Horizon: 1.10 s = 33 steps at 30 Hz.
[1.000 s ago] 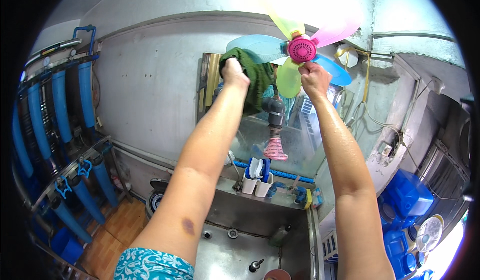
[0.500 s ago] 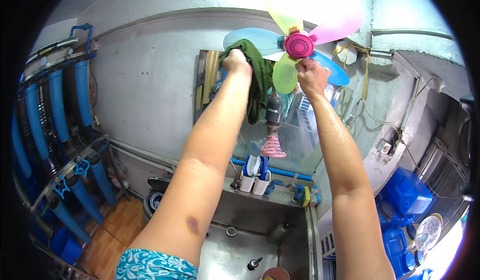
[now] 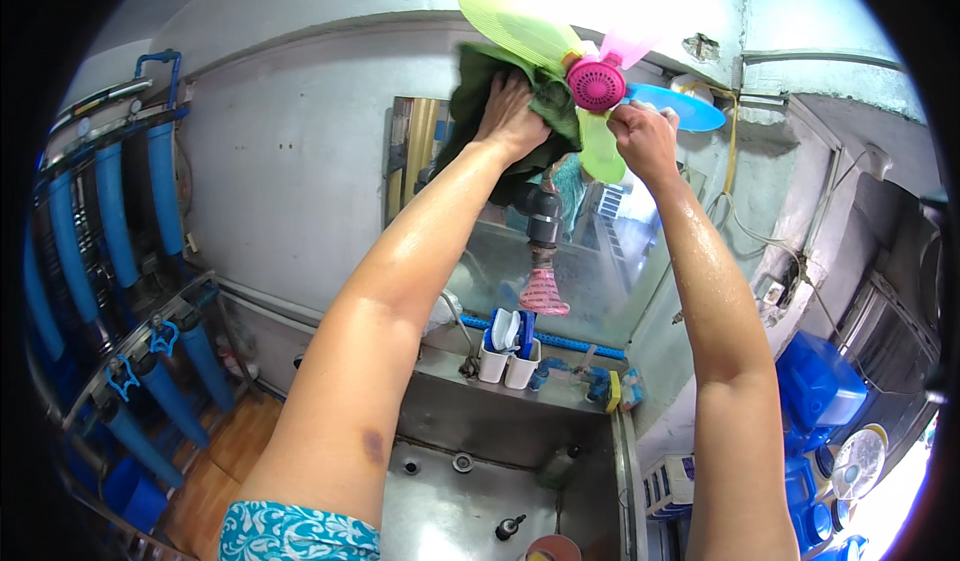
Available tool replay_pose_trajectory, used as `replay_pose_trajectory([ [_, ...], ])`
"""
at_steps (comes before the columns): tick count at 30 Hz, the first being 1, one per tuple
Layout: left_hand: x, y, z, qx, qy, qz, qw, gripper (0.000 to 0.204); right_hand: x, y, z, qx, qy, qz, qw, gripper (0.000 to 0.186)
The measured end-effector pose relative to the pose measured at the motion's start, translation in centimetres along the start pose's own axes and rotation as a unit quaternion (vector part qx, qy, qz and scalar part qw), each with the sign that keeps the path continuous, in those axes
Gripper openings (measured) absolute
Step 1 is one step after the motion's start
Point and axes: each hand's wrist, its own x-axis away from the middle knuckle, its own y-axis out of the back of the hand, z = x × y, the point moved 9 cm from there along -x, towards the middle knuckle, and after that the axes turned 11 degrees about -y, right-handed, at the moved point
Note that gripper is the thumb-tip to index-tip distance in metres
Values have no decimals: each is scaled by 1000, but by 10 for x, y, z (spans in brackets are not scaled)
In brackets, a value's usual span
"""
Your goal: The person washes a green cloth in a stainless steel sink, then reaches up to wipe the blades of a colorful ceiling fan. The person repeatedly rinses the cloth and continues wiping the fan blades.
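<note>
A wall fan with a pink hub (image 3: 597,84) and several coloured, see-through blades is in front of me at the top. My left hand (image 3: 514,118) is closed on a dark green cloth (image 3: 478,91), which it presses against the fan's left side. The cloth covers the blade there; the yellow-green blade (image 3: 515,27) rises above it. My right hand (image 3: 645,139) is closed at the fan just below the hub, between the lower green blade (image 3: 600,151) and the blue blade (image 3: 690,109). Its fingertips are partly hidden, but they appear to grip the fan.
Below are a mirror (image 3: 590,291), a dark pipe with a pink-wrapped end (image 3: 543,293), white holders with brushes (image 3: 508,366) and a steel sink (image 3: 450,511). Blue filter tubes (image 3: 115,211) stand left, blue water containers (image 3: 820,381) right. A loose cable hangs at the right wall.
The fan blades have turned counterclockwise. My left hand and the cloth have moved right, closer to the hub, the cloth now more spread. My right hand has shifted slightly right.
</note>
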Motion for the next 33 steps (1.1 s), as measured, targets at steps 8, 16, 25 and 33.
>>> replay_pose_trajectory([
  [8, -11, -15, 15, 208, 63, 5, 976, 28, -4, 11, -5, 65, 14, -30, 997, 12],
  [16, 1, -16, 18, 287, 41, -107, 951, 22, -8, 16, -20, -22, -88, -17, 996, 16],
  [25, 27, -16, 0, 133, 335, -150, 920, 20, -8, 14, -26, -54, -109, -24, 992, 21],
  [33, 116, -70, 71, 276, 571, -159, 756, 27, -7, 21, -24, -20, -85, -46, 995, 20],
])
